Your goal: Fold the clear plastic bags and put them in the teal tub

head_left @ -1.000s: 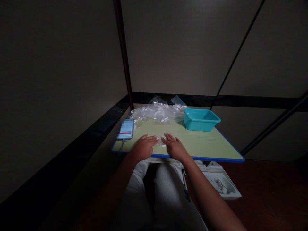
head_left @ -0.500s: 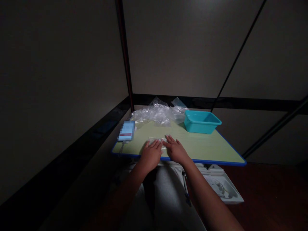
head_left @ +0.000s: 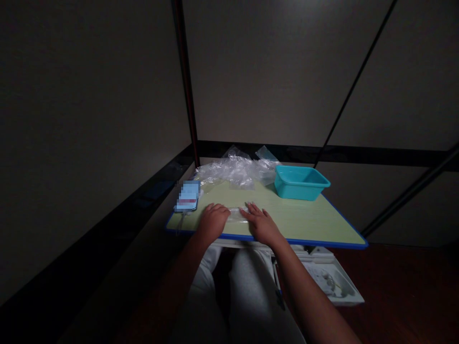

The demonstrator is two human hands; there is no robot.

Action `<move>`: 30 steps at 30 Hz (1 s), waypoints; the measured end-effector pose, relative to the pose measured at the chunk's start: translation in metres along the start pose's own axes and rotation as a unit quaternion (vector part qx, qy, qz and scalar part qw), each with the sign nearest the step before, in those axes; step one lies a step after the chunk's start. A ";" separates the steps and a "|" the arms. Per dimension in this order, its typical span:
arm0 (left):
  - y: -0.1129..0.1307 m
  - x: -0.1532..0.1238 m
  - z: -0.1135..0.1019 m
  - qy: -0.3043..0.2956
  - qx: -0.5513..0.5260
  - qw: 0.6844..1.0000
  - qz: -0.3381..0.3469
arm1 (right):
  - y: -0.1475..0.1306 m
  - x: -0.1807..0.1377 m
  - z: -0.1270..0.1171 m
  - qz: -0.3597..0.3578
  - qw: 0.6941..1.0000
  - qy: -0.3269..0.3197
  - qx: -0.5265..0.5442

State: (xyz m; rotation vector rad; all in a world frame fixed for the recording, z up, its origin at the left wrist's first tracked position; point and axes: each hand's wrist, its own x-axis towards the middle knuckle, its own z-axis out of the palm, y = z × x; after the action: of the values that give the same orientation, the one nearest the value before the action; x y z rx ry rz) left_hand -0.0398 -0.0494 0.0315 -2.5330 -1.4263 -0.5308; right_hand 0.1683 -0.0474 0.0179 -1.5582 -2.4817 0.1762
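A small clear plastic bag (head_left: 235, 215) lies flat on the pale green tabletop near its front edge, between my hands. My left hand (head_left: 214, 223) rests palm down at the bag's left end, with its fingers lying on the table side by side. Part of that end is hidden under it. My right hand (head_left: 263, 224) lies on the right end, fingers spread and thumb pointing left over the plastic. Neither hand shows a grip around anything.
A heap of crumpled clear plastic bags (head_left: 240, 172) lies along the back edge. The turquoise bin (head_left: 300, 188) stands at the back right. A phone (head_left: 188, 196) with a cable is at the left. Below the table (head_left: 308, 222), an open white drawer (head_left: 344, 286) holds small items.
My left hand has slid left from the middle of the bag to its left end, uncovering the plastic between the hands. My right hand stays almost where it was.
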 end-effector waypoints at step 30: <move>-0.003 0.010 0.003 0.020 0.024 0.999 0.001 | -0.022 0.007 -0.008 -0.056 0.998 -0.012 -0.014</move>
State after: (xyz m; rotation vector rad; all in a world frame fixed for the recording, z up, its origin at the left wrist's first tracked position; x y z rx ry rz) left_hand -0.0370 -0.0388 0.0322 -2.4715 -1.4052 -0.5381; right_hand 0.1478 -0.0512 0.0307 -1.4312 -2.5916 0.1452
